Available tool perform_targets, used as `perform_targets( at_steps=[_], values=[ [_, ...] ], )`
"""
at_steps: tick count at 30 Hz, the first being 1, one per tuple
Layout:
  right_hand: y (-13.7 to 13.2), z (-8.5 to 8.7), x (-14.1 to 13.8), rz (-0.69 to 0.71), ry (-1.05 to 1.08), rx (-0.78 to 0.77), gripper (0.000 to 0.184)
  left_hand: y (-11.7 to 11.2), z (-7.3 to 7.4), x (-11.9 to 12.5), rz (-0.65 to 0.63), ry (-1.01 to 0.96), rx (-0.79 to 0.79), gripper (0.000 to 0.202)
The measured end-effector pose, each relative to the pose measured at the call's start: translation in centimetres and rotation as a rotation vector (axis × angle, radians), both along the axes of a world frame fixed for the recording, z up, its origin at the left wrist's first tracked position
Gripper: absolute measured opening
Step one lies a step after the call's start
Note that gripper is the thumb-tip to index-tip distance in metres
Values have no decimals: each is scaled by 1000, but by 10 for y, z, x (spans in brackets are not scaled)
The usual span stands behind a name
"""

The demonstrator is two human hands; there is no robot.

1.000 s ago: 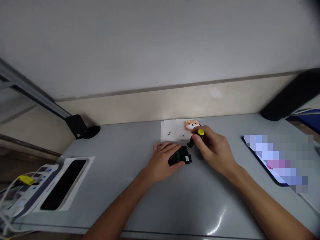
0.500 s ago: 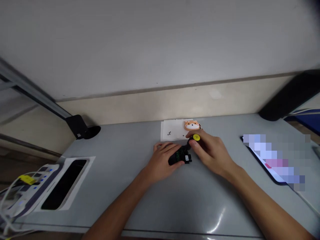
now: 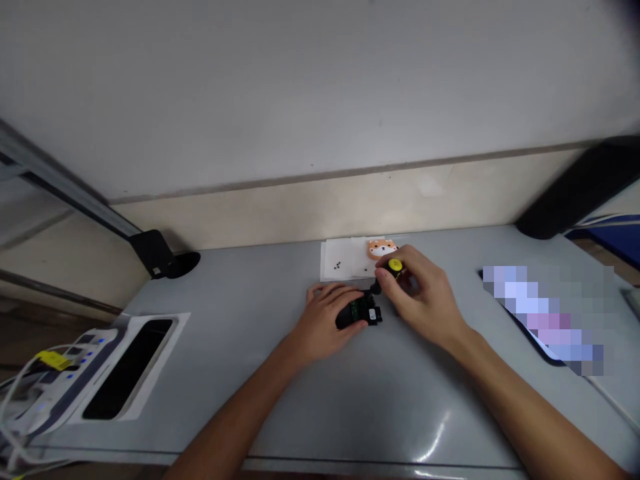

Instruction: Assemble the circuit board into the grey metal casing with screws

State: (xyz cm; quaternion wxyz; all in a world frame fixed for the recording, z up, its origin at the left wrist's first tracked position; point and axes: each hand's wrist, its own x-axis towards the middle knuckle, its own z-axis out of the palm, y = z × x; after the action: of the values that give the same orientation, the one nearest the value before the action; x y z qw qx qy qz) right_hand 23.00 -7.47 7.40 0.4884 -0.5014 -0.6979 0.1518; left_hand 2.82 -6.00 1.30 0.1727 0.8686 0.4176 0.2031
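A small black electronic device with an exposed green circuit board [image 3: 355, 309] lies on the grey table. My left hand [image 3: 327, 317] is closed over its left part, with the thumb along the near side and the fingers along the far side. A white label shows near the device's right end. In my right hand [image 3: 423, 290] is a screwdriver [image 3: 395, 268], its dark handle capped in yellow and pinched between thumb and fingers. The screwdriver leans over the device's far right corner. Whether its tip touches there I cannot tell.
Behind the hands, a white paper sheet [image 3: 345, 250] bears several tiny dark screws [image 3: 337, 265] and an orange-and-white dog-face case [image 3: 382, 249]. A blurred-out lit phone [image 3: 540, 313] lies right. A dark phone [image 3: 129, 370] and a cabled power strip [image 3: 75, 380] are left.
My right hand has risen slightly away from me, and the screwdriver leans more, showing more of its lower part above the device. My left hand still holds the device in place.
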Motion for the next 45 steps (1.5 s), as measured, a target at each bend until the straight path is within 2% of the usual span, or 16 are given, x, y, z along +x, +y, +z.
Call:
perform_targets(
  at_steps=[4,7,10,14,19,23,27,31,36,39,42,45],
  values=[
    [7,5,-6,144,185,-54,9,-1,0,0,-14,-19,9,22],
    [16,9,-11,279,313,-212,12,-1,-2,0,-24,-34,18,16],
    [26,10,-18,355,433,-353,23,-1,-3,0,-30,-35,25,15],
    [31,5,-27,345,622,-376,36,0,-2,-1,-36,-22,26,18],
    [28,-7,-27,293,618,-275,45,0,-1,-2,-48,-30,-4,18],
    [27,-13,-24,367,692,-293,54,0,-2,-2,-37,-20,-4,19],
    [24,-9,-23,390,699,-335,43,1,-3,-2,-42,-23,10,17],
    [23,-5,-21,417,753,-351,49,1,-2,-2,-51,-34,11,17],
    [27,-5,-20,372,769,-315,51,0,-1,-2,-38,-17,-5,17],
    [28,-3,-19,390,808,-364,50,-1,0,-2,-33,-17,-16,17],
    [26,-1,-17,348,736,-369,40,0,-1,-1,-32,-25,-12,15],
    [25,0,-16,335,713,-347,46,1,-1,-1,-29,-37,-18,12]
  ],
)
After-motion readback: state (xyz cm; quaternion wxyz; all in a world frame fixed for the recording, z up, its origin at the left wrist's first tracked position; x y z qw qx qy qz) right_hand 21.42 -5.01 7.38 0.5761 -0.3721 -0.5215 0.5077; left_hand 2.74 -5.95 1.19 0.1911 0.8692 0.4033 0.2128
